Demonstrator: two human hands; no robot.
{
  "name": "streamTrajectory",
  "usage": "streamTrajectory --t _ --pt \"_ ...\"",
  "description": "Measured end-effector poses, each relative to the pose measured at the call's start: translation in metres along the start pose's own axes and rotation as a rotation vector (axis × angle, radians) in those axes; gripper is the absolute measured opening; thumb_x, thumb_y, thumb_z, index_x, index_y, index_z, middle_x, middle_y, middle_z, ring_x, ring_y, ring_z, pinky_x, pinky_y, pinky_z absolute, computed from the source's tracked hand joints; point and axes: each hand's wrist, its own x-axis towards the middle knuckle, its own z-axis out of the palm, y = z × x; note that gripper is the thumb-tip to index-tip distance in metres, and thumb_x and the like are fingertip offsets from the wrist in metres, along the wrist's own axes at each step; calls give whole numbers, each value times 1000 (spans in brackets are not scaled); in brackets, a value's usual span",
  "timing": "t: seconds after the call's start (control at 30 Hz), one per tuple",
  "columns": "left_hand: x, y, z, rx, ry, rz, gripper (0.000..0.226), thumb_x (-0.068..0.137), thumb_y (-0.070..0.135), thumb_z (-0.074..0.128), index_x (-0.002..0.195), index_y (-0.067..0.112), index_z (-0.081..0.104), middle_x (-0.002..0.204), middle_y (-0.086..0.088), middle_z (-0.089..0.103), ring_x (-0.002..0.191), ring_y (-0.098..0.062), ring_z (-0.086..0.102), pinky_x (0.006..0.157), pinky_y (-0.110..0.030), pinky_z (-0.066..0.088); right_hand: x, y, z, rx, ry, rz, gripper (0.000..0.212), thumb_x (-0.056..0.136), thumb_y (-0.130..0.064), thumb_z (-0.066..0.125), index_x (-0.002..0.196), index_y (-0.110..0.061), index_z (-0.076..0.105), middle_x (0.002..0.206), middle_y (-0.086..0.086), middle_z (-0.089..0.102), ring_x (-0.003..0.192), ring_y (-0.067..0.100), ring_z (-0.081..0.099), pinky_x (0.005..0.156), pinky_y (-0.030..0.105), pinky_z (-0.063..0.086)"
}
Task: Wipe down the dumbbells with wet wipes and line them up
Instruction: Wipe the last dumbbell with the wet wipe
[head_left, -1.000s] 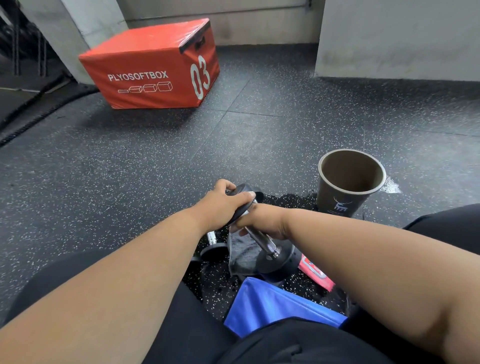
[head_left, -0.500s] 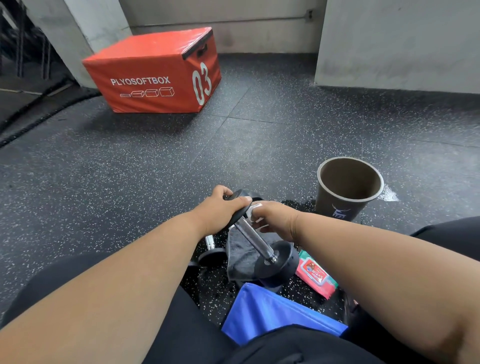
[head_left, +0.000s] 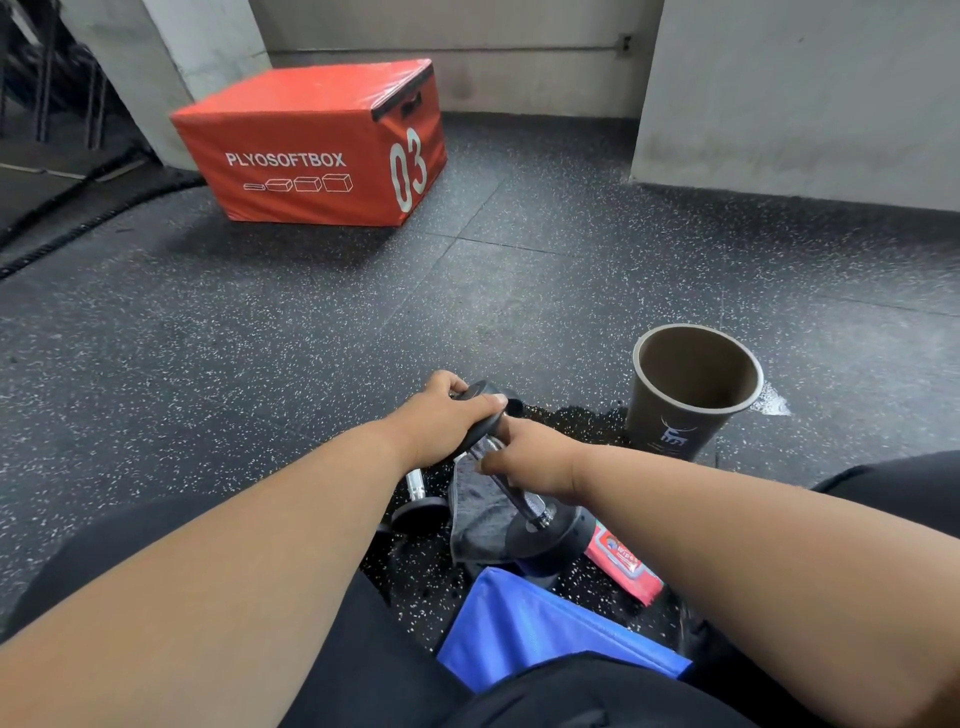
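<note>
A small black dumbbell (head_left: 540, 525) with a chrome handle stands tilted on the floor between my knees. My left hand (head_left: 441, 421) grips its upper black head. My right hand (head_left: 535, 457) is closed around the handle just below, holding a grey wet wipe (head_left: 475, 519) that hangs down along the bar. A second dumbbell (head_left: 418, 491) lies on the floor just left, mostly hidden under my left wrist. A red pack of wipes (head_left: 621, 561) lies right of the lower head.
A brown paper cup (head_left: 685, 395) stands open to the right, with a wet patch on the rubber floor (head_left: 311, 338) beside it. A blue mat (head_left: 524, 623) lies near my legs. A red plyo box (head_left: 311, 150) sits far left by the wall.
My right hand slid up the chrome handle towards the upper head, then a little back down, with the wipe. The left hand kept its grip.
</note>
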Motion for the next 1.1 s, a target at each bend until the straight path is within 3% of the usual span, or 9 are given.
streamTrajectory --t 0.1,0.23,0.33,0.47,0.6,0.7,0.9,1.0,1.1 --pt "0 -1 -1 -5 1 -3 56 98 68 67 131 27 47 111 1 64 94 -14 62 72 -34 42 -5 -5 0 82 -11 13 49 82 -2 54 125 -21 66 78 -1 57 67 14 52 61 32 44" --pt "0 -3 -2 -13 -3 -10 56 97 69 68 130 28 47 110 2 63 93 -14 63 73 -35 43 -10 -2 -3 69 -63 22 63 77 3 47 127 -29 69 75 -1 60 67 16 53 63 33 45" --pt "0 -4 -2 -12 -7 -17 54 98 68 67 129 28 47 109 1 65 92 -15 63 72 -36 43 -12 -2 -6 194 -130 66 55 79 9 47 121 -16 72 72 0 60 65 15 51 64 33 44" --pt "0 -4 -3 -12 -7 -20 53 99 67 66 128 27 47 109 0 65 90 -15 62 71 -36 42 -15 -4 -6 320 -119 122 40 70 1 55 95 -20 78 67 2 61 63 18 52 63 32 45" --pt "0 -4 -3 5 3 -19 54 98 69 66 128 28 48 109 0 66 91 -16 62 74 -38 43 -15 -7 -7 119 -72 83 12 83 -9 60 88 -12 70 63 1 59 57 16 52 60 35 46" --pt "0 -5 -3 -3 -5 -24 55 96 70 66 127 28 48 110 -2 68 91 -18 63 74 -39 43 -14 -11 -6 -6 -37 44 11 83 -10 58 85 -10 69 69 10 60 61 21 51 65 39 46" --pt "2 -7 -4 -16 -8 -25 55 96 70 67 126 28 48 112 -2 69 94 -20 65 78 -40 46 -14 -9 -6 -59 48 54 31 85 -13 62 110 -25 75 66 -3 72 64 15 65 69 31 55" --pt "2 -6 -5 -16 -11 -31 55 97 70 65 127 27 48 111 -3 68 92 -19 63 75 -38 44 -14 -9 -7 -59 135 49 24 79 -17 75 101 -27 70 74 -6 70 65 11 63 63 26 49" --pt "2 -6 -5 -10 -12 -37 56 97 70 65 127 26 48 111 -5 68 91 -20 63 75 -39 44 -12 -6 -8 -54 171 53 22 73 -16 88 90 -22 75 80 -4 75 70 11 66 73 33 57"
